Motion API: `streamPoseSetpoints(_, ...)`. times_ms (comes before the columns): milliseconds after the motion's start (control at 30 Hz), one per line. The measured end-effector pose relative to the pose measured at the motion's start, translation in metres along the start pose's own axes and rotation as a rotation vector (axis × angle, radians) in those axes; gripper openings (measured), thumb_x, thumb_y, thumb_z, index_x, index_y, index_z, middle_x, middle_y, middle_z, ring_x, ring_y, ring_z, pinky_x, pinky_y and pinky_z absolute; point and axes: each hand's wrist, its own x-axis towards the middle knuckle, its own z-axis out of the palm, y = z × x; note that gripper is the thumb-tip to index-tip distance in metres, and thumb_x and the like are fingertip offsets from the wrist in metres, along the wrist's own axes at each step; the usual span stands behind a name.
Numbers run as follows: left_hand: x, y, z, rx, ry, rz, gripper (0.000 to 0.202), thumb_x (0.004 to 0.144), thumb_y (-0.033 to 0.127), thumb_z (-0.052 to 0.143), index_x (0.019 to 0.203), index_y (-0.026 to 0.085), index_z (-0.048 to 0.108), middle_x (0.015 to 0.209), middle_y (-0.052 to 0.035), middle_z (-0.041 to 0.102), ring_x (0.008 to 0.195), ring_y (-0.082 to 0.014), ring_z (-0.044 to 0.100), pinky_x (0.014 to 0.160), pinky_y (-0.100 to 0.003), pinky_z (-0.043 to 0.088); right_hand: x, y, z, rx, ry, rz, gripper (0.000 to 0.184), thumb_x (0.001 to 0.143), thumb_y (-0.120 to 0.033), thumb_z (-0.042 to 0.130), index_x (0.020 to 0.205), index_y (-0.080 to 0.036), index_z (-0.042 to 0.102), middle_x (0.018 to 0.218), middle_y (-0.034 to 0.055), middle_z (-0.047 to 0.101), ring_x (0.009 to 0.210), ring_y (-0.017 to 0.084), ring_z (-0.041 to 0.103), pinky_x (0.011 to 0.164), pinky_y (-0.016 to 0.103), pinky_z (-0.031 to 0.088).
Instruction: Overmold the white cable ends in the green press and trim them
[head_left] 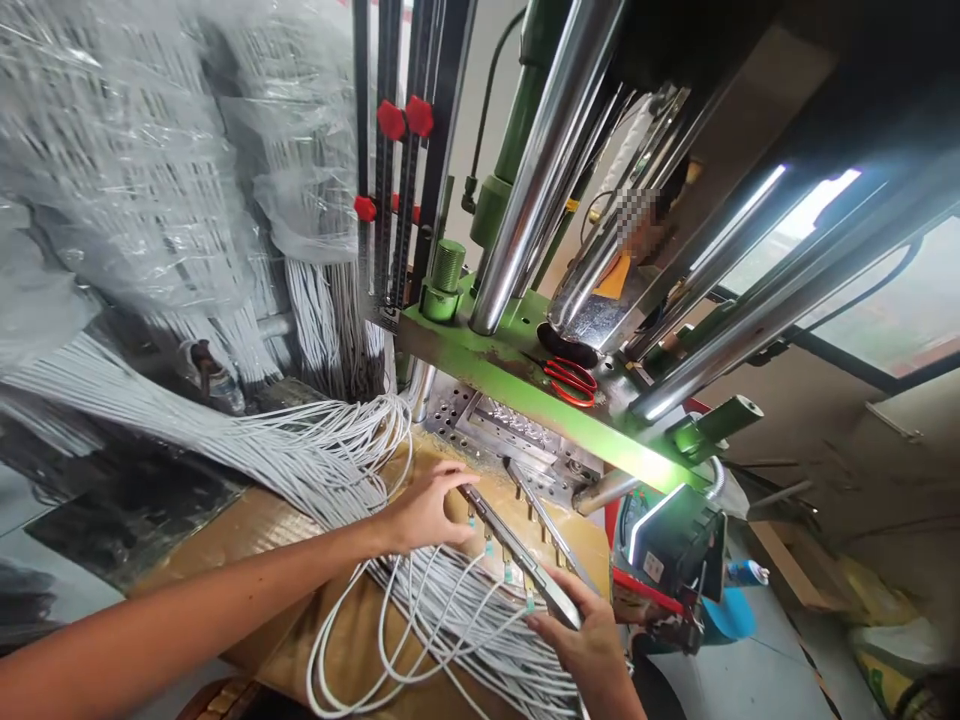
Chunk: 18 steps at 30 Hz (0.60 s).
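A long metal bar [510,543] slants across the work surface, with several teal-tipped cable ends along its near edge. My left hand [427,510] grips its far left end between thumb and fingers. At the lower right end, my right hand [585,630] is closed on the same bar. White cables [450,620] run from the bar and loop over a heap below it. A second metal bar [551,525] with small brass-coloured pieces lies just behind, apart from my fingers. Beyond it, a metal mould [517,425] sits inside the green press.
The green press plate [540,400] with steel columns [551,170] rises ahead. Red-handled scissors [571,382] lie on it. Bundled white cables [300,450] spread at left beside plastic-wrapped bundles [112,150]. Brown cardboard [285,640] lies beneath. A lit black box [675,540] stands at right.
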Motion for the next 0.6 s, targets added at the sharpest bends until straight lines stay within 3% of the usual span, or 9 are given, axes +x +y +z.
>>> streamPoseSetpoints(167,0.019,-0.007,-0.006,0.023,0.143,0.018,0.066,0.061,0.038,0.076,0.123,0.019,0.061,0.135,-0.0129,0.046,0.123,-0.0315,0.047,0.106,-0.041,0.041,0.04,-0.008,-0.011,-0.162,-0.028,-0.157,0.049,0.063,-0.035,0.075,0.108,-0.017,0.071,0.101,0.0074,0.072,0.094,0.027,0.065,0.087,0.035,0.053)
streamPoseSetpoints(367,0.087,-0.009,-0.019,0.079,0.318,-0.011,0.066,0.061,0.04,0.077,0.12,0.014,0.061,0.129,-0.0145,0.051,0.126,-0.0314,0.044,0.108,-0.04,0.037,0.123,-0.024,-0.014,-0.29,0.197,-0.368,0.051,0.07,-0.039,0.068,0.114,-0.013,0.067,0.11,0.0121,0.067,0.1,0.027,0.062,0.093,0.039,0.047)
streamPoseSetpoints(500,0.134,-0.011,-0.024,0.051,0.297,-0.024,0.045,0.068,0.04,0.071,0.106,0.014,0.067,0.113,-0.012,0.064,0.113,-0.0321,0.054,0.099,-0.041,0.045,0.176,-0.027,-0.012,-0.297,0.263,-0.406,0.045,0.075,-0.044,0.063,0.105,-0.011,0.068,0.105,0.0138,0.07,0.1,0.028,0.063,0.095,0.041,0.046)
streamPoseSetpoints(600,0.16,-0.016,-0.023,0.02,0.247,0.005,0.033,0.071,0.034,0.068,0.098,0.014,0.069,0.107,-0.0103,0.069,0.106,-0.0297,0.059,0.095,-0.039,0.047,0.205,-0.021,-0.013,-0.34,0.28,-0.438,0.041,0.078,-0.047,0.058,0.1,-0.014,0.07,0.104,0.0114,0.071,0.109,0.028,0.059,0.104,0.042,0.038)
